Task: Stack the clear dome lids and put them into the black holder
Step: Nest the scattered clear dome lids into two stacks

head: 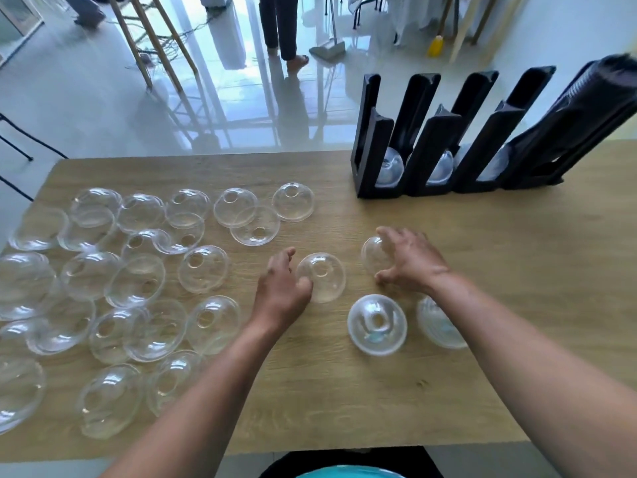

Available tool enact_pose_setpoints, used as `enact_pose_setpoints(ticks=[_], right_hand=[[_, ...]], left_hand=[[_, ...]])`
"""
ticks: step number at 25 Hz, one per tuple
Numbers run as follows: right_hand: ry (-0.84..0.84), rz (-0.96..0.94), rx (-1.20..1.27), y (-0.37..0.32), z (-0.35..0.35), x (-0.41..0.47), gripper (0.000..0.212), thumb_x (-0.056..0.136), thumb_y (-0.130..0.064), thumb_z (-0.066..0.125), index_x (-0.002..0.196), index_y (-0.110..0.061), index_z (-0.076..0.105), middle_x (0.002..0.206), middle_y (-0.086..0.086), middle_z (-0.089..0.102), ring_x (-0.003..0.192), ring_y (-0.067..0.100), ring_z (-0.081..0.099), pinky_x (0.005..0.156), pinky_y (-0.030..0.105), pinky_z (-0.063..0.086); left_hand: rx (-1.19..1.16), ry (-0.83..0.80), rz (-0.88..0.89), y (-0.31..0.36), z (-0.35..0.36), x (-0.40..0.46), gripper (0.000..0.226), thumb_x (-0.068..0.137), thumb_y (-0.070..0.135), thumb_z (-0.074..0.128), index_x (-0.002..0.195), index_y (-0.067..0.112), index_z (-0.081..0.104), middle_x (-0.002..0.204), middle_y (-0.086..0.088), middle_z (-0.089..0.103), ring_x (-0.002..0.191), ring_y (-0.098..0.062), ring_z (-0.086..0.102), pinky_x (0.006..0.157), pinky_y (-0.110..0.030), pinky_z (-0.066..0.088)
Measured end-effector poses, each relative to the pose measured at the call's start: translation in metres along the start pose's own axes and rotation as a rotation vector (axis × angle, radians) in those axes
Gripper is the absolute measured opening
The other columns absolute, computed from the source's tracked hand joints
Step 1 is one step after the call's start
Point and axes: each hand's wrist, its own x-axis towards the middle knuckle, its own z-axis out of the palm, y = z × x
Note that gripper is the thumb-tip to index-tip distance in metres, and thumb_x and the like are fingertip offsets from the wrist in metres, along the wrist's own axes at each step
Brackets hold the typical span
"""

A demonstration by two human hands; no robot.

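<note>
Across the whole view, wooden tabletop [448,391], largest thing. Black holder [427,160] at 1 o'clock on the far edge, several upright slots; clear domes sit low in at least three slots, so a few lids are loaded, most of each slot unfilled. Loose dome lids [103,288] spread from 8 to 11 o'clock, well over twenty, some overlapping, none properly stacked. Two more stand near 5 o'clock: one lid [377,324] hole-up, another [437,326] partly hidden by the right forearm.

Left hand [281,288] just left of centre, fingers [305,282] curled against the side of a single lid [322,277] on the tabletop; touching, full clamp cannot tell. Right hand [412,263] at 3 o'clock from it, fingers spread over a tilted lid [374,255], holding it by the rim.

Judgement: early in the task; bulk of stacking and loading left.
</note>
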Motion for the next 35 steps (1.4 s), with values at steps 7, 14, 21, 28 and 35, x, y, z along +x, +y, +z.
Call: enact_pose_setpoints(ticks=[7,14,21,28,35], right_hand=[[0.097,0.031,0.348,0.017,-0.035,-0.031,0.097,0.065,-0.050,0.089,0.148,-0.035,0.041,0.145,0.003,0.047,0.135,0.024,0.047,0.112,0.046,0.044],[0.284,0.045,0.467,0.072,-0.047,-0.139,0.095,0.065,-0.052,0.088,0.146,-0.050,0.039,0.129,-0.011,0.049,0.109,0.010,0.056,0.086,0.021,0.047],[0.256,0.027,0.198,0.093,-0.006,-0.152,0.098,0.069,-0.054,0.083,0.151,-0.034,0.034,0.131,-0.002,0.049,0.121,0.018,0.046,0.098,0.035,0.049],[0.204,-0.114,0.266,0.106,0.023,-0.119,0.096,0.072,-0.054,0.083,0.153,-0.035,0.036,0.140,-0.003,0.048,0.128,0.020,0.044,0.102,0.033,0.045],[0.162,-0.315,0.333,0.086,0.032,-0.090,0.100,0.069,-0.052,0.087,0.153,-0.029,0.039,0.138,-0.002,0.052,0.124,0.020,0.048,0.102,0.028,0.042]], left_hand=[[0.544,-0.181,0.311,0.005,0.019,0.014,0.104,0.070,0.056,0.077,0.156,0.029,0.027,0.154,-0.002,0.043,0.136,-0.028,0.040,0.109,-0.044,0.037],[0.156,-0.155,0.371,0.044,0.015,-0.029,0.095,0.063,0.065,0.078,0.145,0.032,0.042,0.132,0.012,0.054,0.120,-0.010,0.048,0.093,-0.033,0.046],[0.465,-0.244,0.431,0.051,0.069,-0.081,0.099,0.072,0.065,0.071,0.154,0.030,0.030,0.150,0.007,0.042,0.128,-0.017,0.039,0.105,-0.033,0.041],[0.401,-0.190,0.281,0.051,0.077,-0.078,0.102,0.065,0.069,0.075,0.151,0.035,0.033,0.147,0.011,0.049,0.126,-0.016,0.047,0.100,-0.036,0.048],[0.377,-0.027,0.049,0.043,0.062,-0.074,0.095,0.063,0.062,0.080,0.145,0.032,0.042,0.135,0.009,0.057,0.117,-0.018,0.048,0.087,-0.034,0.049]])
